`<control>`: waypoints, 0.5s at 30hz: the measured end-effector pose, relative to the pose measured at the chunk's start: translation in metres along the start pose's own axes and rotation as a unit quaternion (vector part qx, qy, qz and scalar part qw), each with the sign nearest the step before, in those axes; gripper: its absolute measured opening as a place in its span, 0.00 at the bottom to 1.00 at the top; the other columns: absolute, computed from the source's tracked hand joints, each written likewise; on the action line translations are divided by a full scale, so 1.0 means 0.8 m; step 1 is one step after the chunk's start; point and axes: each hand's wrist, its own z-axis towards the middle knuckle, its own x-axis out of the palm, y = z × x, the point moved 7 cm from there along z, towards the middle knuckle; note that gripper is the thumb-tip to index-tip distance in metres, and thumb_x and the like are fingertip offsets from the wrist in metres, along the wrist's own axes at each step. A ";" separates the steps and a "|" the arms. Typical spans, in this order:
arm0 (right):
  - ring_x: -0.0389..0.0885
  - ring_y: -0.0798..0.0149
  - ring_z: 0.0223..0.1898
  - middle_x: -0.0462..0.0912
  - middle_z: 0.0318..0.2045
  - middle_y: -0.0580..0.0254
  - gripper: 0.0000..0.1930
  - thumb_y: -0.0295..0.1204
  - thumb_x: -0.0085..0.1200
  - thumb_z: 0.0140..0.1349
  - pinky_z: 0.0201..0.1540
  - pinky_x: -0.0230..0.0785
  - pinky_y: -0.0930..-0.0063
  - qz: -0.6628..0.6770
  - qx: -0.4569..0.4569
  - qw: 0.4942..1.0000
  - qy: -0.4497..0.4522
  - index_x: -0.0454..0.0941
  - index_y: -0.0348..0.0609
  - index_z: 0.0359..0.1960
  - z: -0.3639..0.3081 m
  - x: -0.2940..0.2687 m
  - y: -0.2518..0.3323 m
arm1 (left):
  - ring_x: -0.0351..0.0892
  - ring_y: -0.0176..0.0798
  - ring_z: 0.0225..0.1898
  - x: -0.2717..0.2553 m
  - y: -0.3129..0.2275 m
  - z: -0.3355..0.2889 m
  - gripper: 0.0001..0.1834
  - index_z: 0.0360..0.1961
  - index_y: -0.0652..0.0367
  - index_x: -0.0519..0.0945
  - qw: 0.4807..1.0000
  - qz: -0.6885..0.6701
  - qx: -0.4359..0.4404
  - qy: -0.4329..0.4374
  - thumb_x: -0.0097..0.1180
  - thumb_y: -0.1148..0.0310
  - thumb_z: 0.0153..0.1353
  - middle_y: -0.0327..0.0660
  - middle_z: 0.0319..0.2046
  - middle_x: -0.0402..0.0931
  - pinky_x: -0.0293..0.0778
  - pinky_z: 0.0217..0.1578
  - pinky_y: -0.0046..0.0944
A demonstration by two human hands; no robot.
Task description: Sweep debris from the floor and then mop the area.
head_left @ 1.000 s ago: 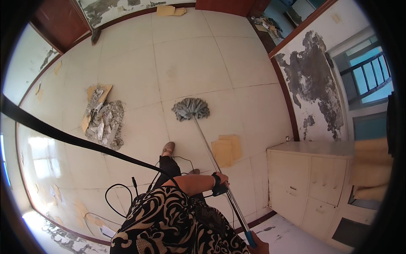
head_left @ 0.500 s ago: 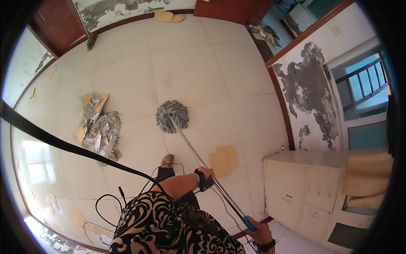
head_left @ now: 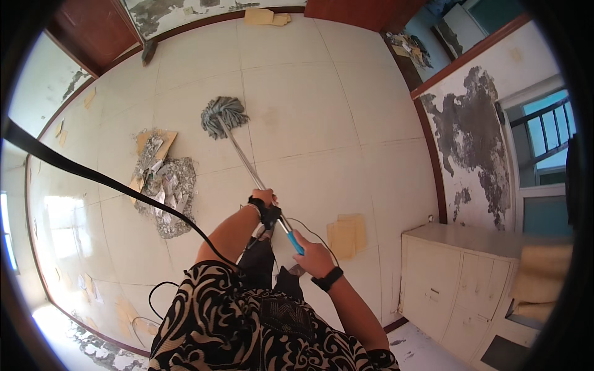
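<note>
A mop point(head_left: 244, 159) with a metal pole slants from near my body out to the far left. Its grey string head point(head_left: 224, 116) lies on the tiled floor, beyond a heap of rubble. My left hand point(head_left: 265, 198) is closed around the middle of the pole. Lower down, my right hand point(head_left: 314, 255) grips the blue end of the handle. Each wrist wears a dark band. The rubble heap point(head_left: 167, 185), grey debris with torn paper and cardboard pieces, sits to the left of the pole.
Flat yellowish cardboard point(head_left: 346, 237) lies on the floor right of my hands. A cream cabinet point(head_left: 458, 266) stands at the right wall. More cardboard point(head_left: 267, 17) rests by the far wall, and debris point(head_left: 409, 48) lies at the doorway. A black strap point(head_left: 111, 184) crosses the view.
The mop head has moved away from me and to the left across the floor. Both hands have gone forward with the pole, the right one also swinging left.
</note>
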 end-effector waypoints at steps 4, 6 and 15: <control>0.72 0.50 0.24 0.73 0.20 0.51 0.30 0.33 0.48 0.47 0.26 0.65 0.60 -0.036 -0.005 0.999 -0.027 0.55 0.51 0.54 -0.035 0.008 0.002 | 0.73 0.40 0.16 -0.002 0.008 -0.032 0.09 0.22 0.73 0.69 0.997 0.076 0.022 0.003 0.45 0.73 0.49 0.46 0.18 0.73 0.68 0.13 0.35; 0.72 0.51 0.23 0.73 0.20 0.52 0.30 0.33 0.48 0.47 0.25 0.65 0.61 -0.042 0.000 0.999 -0.034 0.54 0.52 0.54 -0.079 0.000 -0.012 | 0.73 0.40 0.15 0.013 0.029 -0.041 0.10 0.21 0.74 0.69 0.986 0.160 0.034 0.008 0.45 0.74 0.49 0.48 0.18 0.73 0.68 0.12 0.35; 0.71 0.56 0.23 0.71 0.19 0.59 0.29 0.31 0.52 0.45 0.24 0.64 0.67 -0.114 0.181 0.976 -0.032 0.58 0.60 0.53 -0.387 -0.035 -0.127 | 0.76 0.43 0.25 0.145 0.316 -0.021 0.11 0.35 0.64 0.70 0.880 0.330 0.091 0.328 0.45 0.67 0.54 0.47 0.25 0.75 0.72 0.28 0.42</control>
